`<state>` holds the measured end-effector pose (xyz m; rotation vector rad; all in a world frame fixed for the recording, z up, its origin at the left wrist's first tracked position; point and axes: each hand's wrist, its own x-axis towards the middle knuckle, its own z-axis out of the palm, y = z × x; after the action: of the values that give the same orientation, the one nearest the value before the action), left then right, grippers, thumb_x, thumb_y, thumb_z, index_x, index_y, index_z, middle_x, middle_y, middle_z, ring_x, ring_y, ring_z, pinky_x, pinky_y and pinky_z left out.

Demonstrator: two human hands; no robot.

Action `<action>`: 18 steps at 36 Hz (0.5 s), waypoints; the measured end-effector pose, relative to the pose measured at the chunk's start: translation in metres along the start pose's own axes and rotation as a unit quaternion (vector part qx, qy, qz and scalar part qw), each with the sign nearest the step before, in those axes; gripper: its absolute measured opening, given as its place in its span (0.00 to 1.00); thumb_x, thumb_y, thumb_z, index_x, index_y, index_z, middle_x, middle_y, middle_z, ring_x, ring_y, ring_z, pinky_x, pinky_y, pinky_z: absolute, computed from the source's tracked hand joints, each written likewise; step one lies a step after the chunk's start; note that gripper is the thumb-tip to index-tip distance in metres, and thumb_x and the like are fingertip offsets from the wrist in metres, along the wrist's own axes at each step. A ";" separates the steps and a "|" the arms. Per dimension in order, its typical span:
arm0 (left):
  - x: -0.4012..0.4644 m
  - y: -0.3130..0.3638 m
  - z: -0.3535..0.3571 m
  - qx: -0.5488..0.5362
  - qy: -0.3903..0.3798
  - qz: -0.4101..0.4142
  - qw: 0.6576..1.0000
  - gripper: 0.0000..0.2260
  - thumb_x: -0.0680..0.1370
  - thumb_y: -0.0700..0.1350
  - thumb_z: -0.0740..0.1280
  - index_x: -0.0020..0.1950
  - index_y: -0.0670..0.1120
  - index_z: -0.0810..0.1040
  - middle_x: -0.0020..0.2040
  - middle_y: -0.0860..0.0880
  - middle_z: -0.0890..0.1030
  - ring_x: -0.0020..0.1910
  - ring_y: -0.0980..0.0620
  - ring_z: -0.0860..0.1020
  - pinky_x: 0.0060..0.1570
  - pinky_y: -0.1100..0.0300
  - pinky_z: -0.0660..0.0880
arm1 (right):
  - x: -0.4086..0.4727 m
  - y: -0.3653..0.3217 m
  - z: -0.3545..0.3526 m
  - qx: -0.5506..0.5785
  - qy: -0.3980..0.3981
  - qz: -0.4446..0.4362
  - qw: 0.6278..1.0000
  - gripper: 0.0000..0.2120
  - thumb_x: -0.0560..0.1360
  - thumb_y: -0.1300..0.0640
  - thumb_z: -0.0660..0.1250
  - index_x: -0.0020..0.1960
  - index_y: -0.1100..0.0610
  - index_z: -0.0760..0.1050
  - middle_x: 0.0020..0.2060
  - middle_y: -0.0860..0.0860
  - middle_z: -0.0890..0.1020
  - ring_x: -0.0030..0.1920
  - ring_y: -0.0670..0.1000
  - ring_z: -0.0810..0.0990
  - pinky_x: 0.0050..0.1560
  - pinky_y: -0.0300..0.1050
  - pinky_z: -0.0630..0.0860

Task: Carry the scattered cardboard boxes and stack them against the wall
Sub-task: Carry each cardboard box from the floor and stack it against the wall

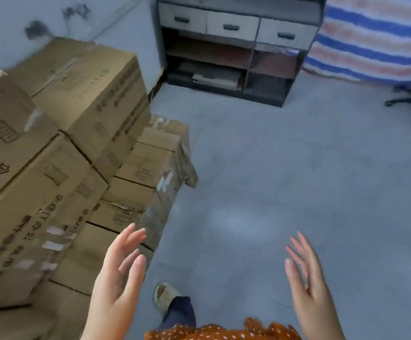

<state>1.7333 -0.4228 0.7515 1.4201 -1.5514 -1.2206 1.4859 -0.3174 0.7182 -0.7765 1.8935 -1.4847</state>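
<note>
Several brown cardboard boxes (pixel 60 133) stand stacked in tiers along the left wall, tallest at the back and lower toward the floor. A low row of boxes (pixel 140 168) forms the stack's right edge. My left hand (pixel 120 273) hovers just right of the lowest boxes, palm up, fingers straight, holding nothing. My right hand (pixel 306 276) is raised over the bare floor, fingers spread, also empty. Both hands are apart from the boxes.
A dark shelf unit with three pale drawers (pixel 234 47) stands at the back wall. A striped tarp (pixel 373 35) hangs at the far right, with an office chair base (pixel 410 101) below it. Grey concrete floor (pixel 285 173) spreads ahead. My slippered foot (pixel 164 296) is below.
</note>
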 end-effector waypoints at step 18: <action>-0.082 0.071 0.299 0.008 -0.310 0.174 0.935 0.17 0.74 0.51 0.62 0.60 0.69 0.73 0.57 0.62 0.80 0.56 0.64 0.78 0.52 0.72 0.74 | -0.110 0.080 -0.322 0.044 0.376 0.139 0.915 0.25 0.78 0.71 0.56 0.62 0.42 0.66 0.60 0.49 0.75 0.49 0.29 0.77 0.46 0.27 0.71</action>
<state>1.4443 -0.2910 0.7318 0.7323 -2.1218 -1.5077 1.3068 -0.0177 0.7126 0.1616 2.3157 -1.8110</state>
